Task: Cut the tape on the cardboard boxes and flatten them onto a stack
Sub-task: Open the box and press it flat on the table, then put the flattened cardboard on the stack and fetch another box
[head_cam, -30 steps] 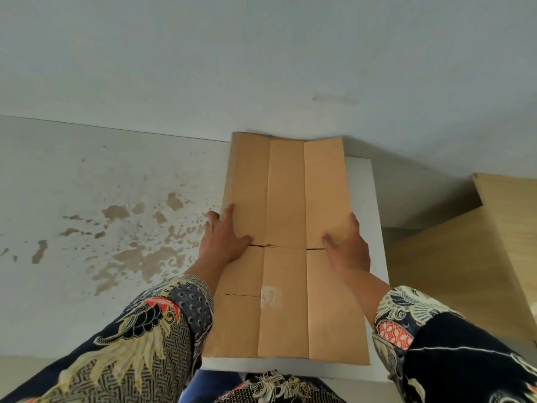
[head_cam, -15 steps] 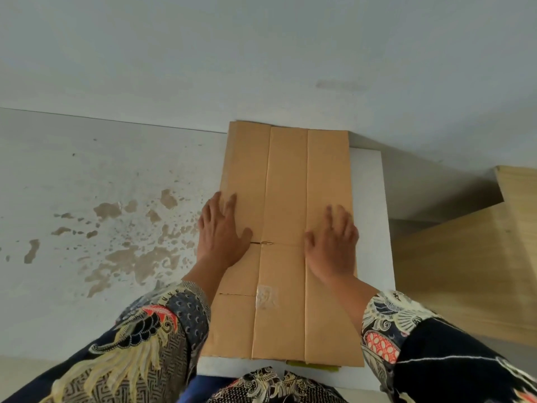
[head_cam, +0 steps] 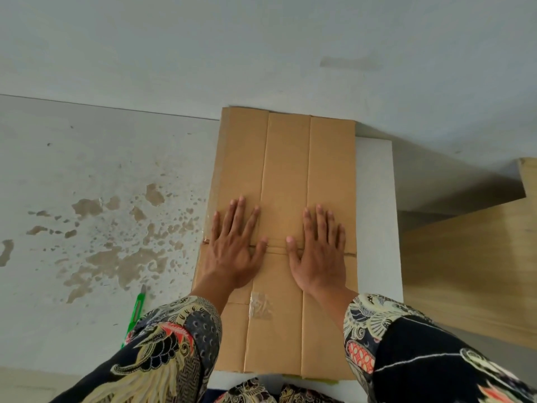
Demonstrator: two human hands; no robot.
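A flattened brown cardboard box (head_cam: 286, 170) lies lengthwise on a white block (head_cam: 376, 199), its far end against the wall. My left hand (head_cam: 232, 245) presses flat on its left panel, fingers straight and spread. My right hand (head_cam: 318, 251) presses flat on the right panel, just beside the middle crease. A scrap of clear tape (head_cam: 260, 305) clings to the cardboard below my hands. On the floor to the left lies a green box cutter (head_cam: 135, 311), partly hidden by my left sleeve.
The floor (head_cam: 87, 170) at left is pale with brown stains. A wooden panel (head_cam: 470, 271) leans at the right, close to the white block. The wall (head_cam: 261, 53) runs along the back.
Both hands have gone from holding the box's side edges to lying flat on top of it, side by side. The view has tilted down, and the green cutter has come into sight.
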